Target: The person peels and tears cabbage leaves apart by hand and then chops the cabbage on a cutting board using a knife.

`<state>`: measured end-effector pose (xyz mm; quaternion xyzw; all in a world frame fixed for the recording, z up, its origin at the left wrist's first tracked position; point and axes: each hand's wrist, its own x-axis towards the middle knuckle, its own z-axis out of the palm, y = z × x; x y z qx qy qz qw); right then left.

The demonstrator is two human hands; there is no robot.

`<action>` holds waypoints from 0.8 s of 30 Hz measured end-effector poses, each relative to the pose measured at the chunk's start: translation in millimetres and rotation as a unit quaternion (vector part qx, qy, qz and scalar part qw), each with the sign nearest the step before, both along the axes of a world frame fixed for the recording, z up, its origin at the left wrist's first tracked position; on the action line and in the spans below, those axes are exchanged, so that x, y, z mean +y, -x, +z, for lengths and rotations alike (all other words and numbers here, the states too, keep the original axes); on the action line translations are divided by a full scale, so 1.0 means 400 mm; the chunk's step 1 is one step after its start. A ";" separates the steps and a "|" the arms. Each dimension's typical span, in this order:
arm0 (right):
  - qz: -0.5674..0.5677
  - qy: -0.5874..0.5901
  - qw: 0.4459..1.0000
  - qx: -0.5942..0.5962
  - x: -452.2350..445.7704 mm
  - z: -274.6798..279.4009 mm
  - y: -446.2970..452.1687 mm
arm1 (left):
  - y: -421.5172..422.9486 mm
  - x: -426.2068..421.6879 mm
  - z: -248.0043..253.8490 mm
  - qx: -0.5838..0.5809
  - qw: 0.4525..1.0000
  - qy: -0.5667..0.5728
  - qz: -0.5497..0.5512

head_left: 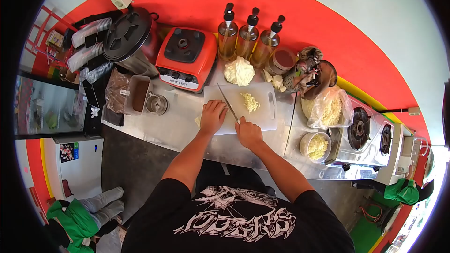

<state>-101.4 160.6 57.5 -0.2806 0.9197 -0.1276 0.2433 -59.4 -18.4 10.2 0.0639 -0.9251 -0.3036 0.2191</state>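
My right hand [249, 132] is wrapped round the handle of a kitchen knife [226, 98], whose blade points away from me over a white cutting board [267, 121]. Just left of the blade, my left hand [213, 116] presses down with its fingers together and curled; whatever lies beneath them is hidden. A pale leaf piece [197, 121] shows beside that hand at the board's left edge. Shredded cabbage [250, 102] sits in a small heap right of the knife. Behind the board stands a cut head of cabbage [239, 71].
Beyond the board are a red blender base [186, 58] and pump bottles [247, 33]. To the right stand a bowl of shredded cabbage [317, 147], a plastic bag of shreds [332, 111] and a gas stove [360, 129]. A metal cup [156, 104] is at left. People in green sit lower left.
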 end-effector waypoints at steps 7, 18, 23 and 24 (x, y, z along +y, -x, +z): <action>0.008 -0.004 1.000 -0.011 -0.013 0.003 0.004 | 0.012 -0.008 0.005 -0.006 1.000 0.003 0.003; 0.010 -0.017 1.000 0.021 -0.029 -0.005 0.004 | 0.026 -0.014 0.003 -0.026 0.999 0.005 0.040; 0.001 -0.032 0.999 0.027 -0.033 -0.022 -0.011 | 0.028 -0.020 0.000 -0.032 0.999 0.001 0.027; 0.001 -0.029 0.999 0.028 -0.034 -0.026 -0.012 | 0.028 -0.021 0.000 -0.035 0.999 0.003 0.021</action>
